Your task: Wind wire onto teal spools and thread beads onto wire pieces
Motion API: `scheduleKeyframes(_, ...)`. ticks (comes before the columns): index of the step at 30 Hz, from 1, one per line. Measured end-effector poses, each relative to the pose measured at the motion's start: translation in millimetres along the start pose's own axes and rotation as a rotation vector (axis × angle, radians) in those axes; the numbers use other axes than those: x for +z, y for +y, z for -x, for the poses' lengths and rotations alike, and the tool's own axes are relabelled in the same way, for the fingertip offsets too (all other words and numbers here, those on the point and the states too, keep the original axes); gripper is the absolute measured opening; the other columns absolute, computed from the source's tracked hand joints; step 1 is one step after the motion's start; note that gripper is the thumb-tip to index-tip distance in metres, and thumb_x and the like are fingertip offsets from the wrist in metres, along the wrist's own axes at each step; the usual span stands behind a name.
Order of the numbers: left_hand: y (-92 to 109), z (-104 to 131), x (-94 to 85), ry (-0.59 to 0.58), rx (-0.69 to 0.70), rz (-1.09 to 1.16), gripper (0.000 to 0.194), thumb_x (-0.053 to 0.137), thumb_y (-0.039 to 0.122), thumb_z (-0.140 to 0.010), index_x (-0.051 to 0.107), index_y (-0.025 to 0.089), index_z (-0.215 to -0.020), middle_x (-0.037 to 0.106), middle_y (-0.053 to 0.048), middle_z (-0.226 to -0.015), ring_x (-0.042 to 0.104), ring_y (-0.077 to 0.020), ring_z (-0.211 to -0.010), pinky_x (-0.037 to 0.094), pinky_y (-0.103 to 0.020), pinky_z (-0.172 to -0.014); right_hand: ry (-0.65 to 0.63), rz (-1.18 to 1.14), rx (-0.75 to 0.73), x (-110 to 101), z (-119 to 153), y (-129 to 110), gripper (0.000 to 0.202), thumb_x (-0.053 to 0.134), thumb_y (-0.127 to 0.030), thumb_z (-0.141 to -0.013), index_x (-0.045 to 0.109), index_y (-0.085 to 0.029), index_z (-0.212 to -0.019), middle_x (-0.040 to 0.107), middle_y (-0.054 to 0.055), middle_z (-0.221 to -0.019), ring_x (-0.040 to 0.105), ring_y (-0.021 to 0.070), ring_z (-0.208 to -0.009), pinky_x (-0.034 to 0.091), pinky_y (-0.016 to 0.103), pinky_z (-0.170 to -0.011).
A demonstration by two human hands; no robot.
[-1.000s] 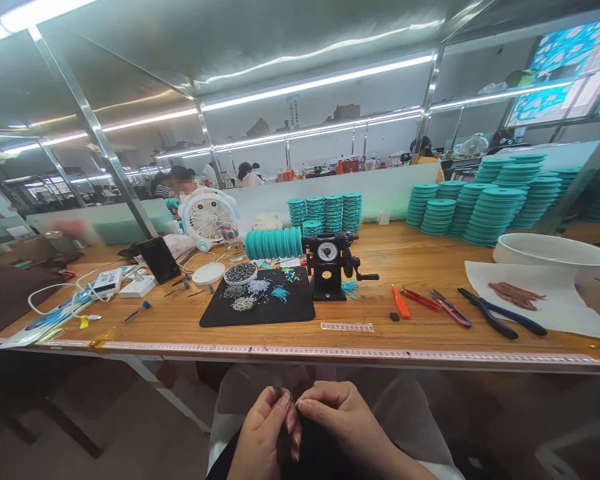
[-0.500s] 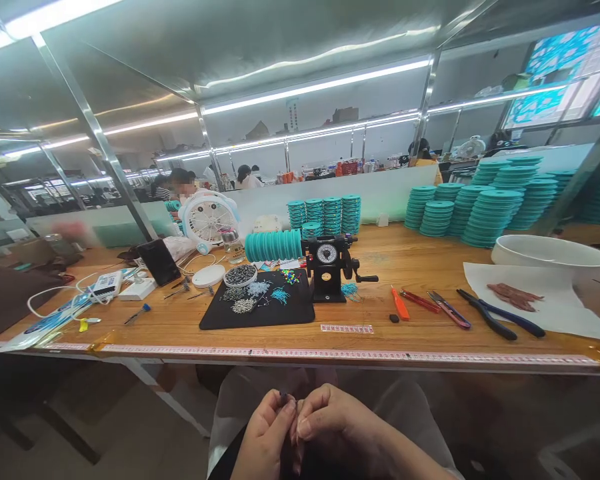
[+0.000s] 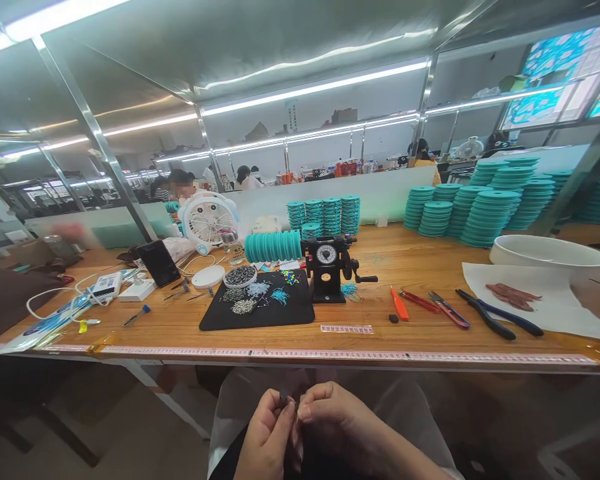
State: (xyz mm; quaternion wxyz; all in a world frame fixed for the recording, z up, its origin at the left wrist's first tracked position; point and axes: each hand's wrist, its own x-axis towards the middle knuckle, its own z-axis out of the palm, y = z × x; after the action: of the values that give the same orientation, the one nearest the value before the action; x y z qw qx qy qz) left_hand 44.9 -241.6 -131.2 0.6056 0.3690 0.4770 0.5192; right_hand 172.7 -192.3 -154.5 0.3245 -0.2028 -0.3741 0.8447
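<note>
We have one head-worn view, looking forward and slightly down across the bench [image 3: 430,267], close above both hands in our lap, below its front edge.

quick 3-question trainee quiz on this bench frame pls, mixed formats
1. True or false: both hands are working below the table edge, over the lap.
2. What lies just right of the black winder? A) white fan B) orange cutter C) phone
3. Fill in: the loose beads sit on a black ____.

Key:
1. True: left hand and right hand pinch something small and dark between their fingertips, too small to identify.
2. B, the orange cutter.
3. mat.
</note>
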Motion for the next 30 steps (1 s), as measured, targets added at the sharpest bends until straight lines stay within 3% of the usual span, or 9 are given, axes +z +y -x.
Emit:
scheduleKeyframes(6,-4.3,-0.3,-4.7,0.122,0.342,-0.429,0.033,0.051,0.049,-0.084,0.045,0.020,-0.069,0.045,0.004,-0.052,0.040,-0.0103,-0.049,0.034,-0.022,-0.050,0.297,0.402,-0.199,4.4,4.1,-5.6,0.029,0.074,-0.040,-0.066,0.068,-0.012,-0.062,0.062,0.002,-0.058,0.052,0.0138,-0.057,0.039,0.025,-0.057)
scheduleKeyframes(10,-7.9,0.2,-7.3,0.154,0.440,-0.591,0.029,0.048,0.045,-0.085,0.050,0.020,-0.070,0.047,0.002,-0.057,0.042,-0.0123,-0.052,0.034,-0.024,-0.051,0.387,0.573,-0.287,14.3,9.8,-12.7,0.027,0.067,-0.038,-0.073,0.070,-0.012,-0.064,0.063,0.003,-0.061,0.053,0.0158,-0.061,0.040,0.027,-0.061)
scheduleKeyframes(15,1.8,0.4,-13.8,0.104,0.437,-0.613,0.025,0.051,0.041,-0.084,0.058,0.019,-0.075,0.059,-0.001,-0.066,0.054,-0.0153,-0.061,0.043,-0.024,-0.060,0.344,0.612,-0.258,18.1,15.1,-16.0,0.019,0.071,-0.029,-0.067,0.071,-0.013,-0.079,0.058,0.000,-0.065,0.050,0.0152,-0.065,0.040,0.026,-0.063)
scheduleKeyframes(19,10.6,-1.5,-19.9,0.092,0.432,-0.684,0.023,0.052,0.039,-0.084,0.063,0.019,-0.081,0.066,-0.003,-0.075,0.060,-0.0178,-0.072,0.046,-0.025,-0.069,0.370,0.757,-0.218,15.1,18.2,-14.4,0.032,0.072,-0.018,-0.062,0.066,-0.015,-0.093,0.041,-0.007,-0.058,0.039,0.0111,-0.056,0.033,0.022,-0.053)
scheduleKeyframes(23,9.1,-1.6,-20.3,0.038,0.418,-0.745,0.025,0.052,0.040,-0.083,0.067,0.020,-0.079,0.068,-0.003,-0.074,0.061,-0.0182,-0.071,0.047,-0.024,-0.067,0.371,0.877,-0.355,15.3,22.5,-13.1,0.009,0.064,-0.024,-0.076,0.066,-0.016,-0.077,0.048,-0.003,-0.064,0.047,0.0128,-0.062,0.037,0.023,-0.059)
scheduleKeyframes(25,11.6,-2.3,-22.1,0.030,0.402,-0.749,0.025,0.055,0.042,-0.081,0.068,0.021,-0.077,0.069,-0.003,-0.074,0.062,-0.0194,-0.071,0.047,-0.024,-0.067,0.347,0.932,-0.450,13.1,26.9,-17.7,0.017,0.059,-0.024,-0.081,0.063,-0.016,-0.066,0.052,-0.001,-0.069,0.051,0.0136,-0.066,0.039,0.024,-0.062)
scheduleKeyframes(27,19.9,-5.4,-28.6,0.112,0.366,-0.733,0.026,0.059,0.045,-0.077,0.069,0.021,-0.075,0.070,-0.004,-0.074,0.062,-0.0212,-0.073,0.047,-0.025,-0.069,0.366,0.996,-0.515,5.4,32.7,-29.3,0.020,0.057,-0.023,-0.082,0.060,-0.017,-0.063,0.052,0.000,-0.069,0.051,0.0136,-0.065,0.039,0.024,-0.060)
scheduleKeyframes(30,37.8,-15.9,-44.3,0.318,0.314,-0.687,0.031,0.065,0.051,-0.069,0.070,0.021,-0.075,0.070,-0.004,-0.078,0.061,-0.0248,-0.080,0.046,-0.027,-0.076,0.522,1.142,-0.629,-17.1,40.4,-57.2,0.022,0.052,-0.025,-0.086,0.057,-0.018,-0.065,0.052,0.001,-0.068,0.051,0.0159,-0.066,0.039,0.027,-0.062)
